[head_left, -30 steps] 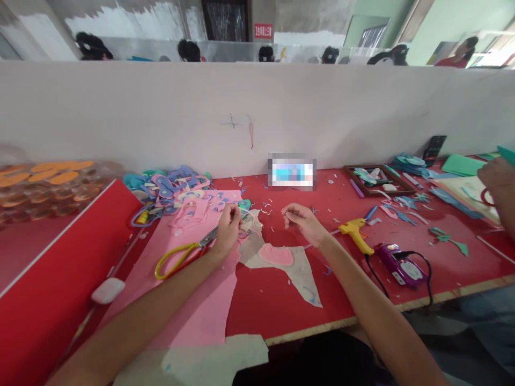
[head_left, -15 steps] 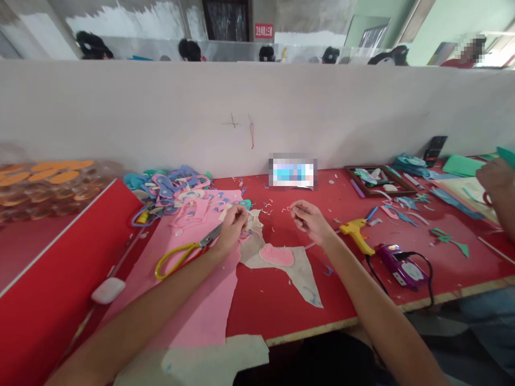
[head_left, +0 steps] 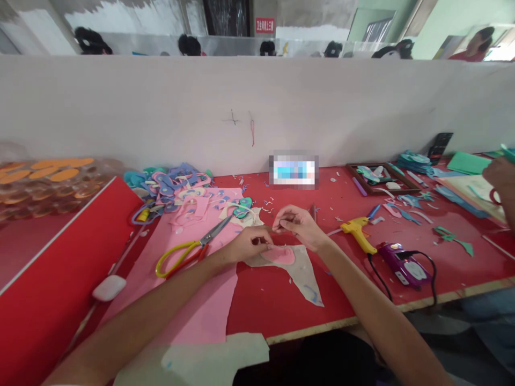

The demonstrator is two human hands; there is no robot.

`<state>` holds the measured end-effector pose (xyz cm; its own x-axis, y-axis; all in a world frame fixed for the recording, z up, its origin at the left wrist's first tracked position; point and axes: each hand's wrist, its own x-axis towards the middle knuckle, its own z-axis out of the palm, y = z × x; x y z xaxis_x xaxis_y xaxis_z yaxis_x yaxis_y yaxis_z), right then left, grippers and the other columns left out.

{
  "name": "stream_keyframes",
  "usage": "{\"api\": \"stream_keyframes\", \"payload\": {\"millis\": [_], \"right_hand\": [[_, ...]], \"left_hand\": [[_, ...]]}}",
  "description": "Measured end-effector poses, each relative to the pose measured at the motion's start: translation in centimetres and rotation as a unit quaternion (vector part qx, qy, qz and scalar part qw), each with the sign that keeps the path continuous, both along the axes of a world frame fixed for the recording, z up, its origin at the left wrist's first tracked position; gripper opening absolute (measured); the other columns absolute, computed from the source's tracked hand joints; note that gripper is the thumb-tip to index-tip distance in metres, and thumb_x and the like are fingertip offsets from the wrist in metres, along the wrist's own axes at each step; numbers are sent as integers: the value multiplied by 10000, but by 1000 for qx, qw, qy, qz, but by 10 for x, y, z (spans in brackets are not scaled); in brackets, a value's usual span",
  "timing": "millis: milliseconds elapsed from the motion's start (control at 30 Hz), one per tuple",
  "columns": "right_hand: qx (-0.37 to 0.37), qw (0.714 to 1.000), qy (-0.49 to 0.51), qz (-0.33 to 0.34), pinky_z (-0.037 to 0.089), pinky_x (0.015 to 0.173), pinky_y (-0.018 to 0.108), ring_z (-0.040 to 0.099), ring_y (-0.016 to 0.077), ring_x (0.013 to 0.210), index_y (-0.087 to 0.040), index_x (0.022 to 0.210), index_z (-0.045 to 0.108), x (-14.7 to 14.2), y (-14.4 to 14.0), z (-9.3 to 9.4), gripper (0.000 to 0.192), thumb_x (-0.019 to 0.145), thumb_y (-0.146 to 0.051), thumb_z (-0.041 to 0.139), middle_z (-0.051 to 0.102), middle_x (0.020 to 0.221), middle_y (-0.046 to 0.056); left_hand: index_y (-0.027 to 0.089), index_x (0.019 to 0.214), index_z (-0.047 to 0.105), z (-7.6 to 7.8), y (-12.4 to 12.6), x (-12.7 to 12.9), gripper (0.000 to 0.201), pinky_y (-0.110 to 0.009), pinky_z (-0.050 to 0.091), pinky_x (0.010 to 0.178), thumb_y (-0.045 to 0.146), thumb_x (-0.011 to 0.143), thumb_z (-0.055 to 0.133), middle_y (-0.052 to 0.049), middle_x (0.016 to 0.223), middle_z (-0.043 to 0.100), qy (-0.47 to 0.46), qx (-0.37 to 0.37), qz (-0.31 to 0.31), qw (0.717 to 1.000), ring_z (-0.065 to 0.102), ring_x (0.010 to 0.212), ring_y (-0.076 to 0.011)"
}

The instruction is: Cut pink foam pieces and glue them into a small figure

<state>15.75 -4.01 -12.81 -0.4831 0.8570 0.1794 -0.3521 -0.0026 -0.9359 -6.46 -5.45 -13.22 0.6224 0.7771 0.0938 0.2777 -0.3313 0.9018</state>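
Observation:
My left hand [head_left: 248, 245] and my right hand [head_left: 296, 225] meet fingertip to fingertip just above a pink foam shape [head_left: 281, 256]. That shape lies on a beige backing sheet [head_left: 306, 279]. Both hands pinch a small piece between them; it is too small to make out. Scissors with yellow handles [head_left: 189, 248] lie open on the pink sheet [head_left: 201, 305], to the left of my left hand.
A yellow glue gun [head_left: 357, 231] and a purple corded device [head_left: 403, 266] lie to the right. A heap of blue and pink foam cut-outs [head_left: 169, 185] sits at the back left, and a brown tray [head_left: 382, 178] at the back right. Another person's hand [head_left: 499, 177] works at the far right. A white partition runs along the back.
My left hand has left the scraps by the scissors' tip and moved right and nearer, to the pink shape. My right hand shifted slightly left and meets it.

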Motion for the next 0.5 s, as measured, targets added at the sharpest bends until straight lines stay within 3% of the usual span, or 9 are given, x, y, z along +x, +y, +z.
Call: {"api": "stream_keyframes", "payload": {"millis": [200,500], "right_hand": [[27,999,4,40,593,905,297,698,156,965,-145,1055,599,2,-3,5,253,912,-310,727,685,1044,97],[24,998,41,41,583,915,277,687,162,1024,-155,1058,619,0,-6,7,265,925,-365,714,683,1041,91]], "left_hand": [[115,773,702,1,0,0,264,-166,345,601,368,841,681,-38,773,624,0,-7,-19,1000,492,651,-52],[128,835,687,2,3,2,140,-177,401,705,255,866,635,-41,899,640,-26,46,21,998,554,781,-68]]}}
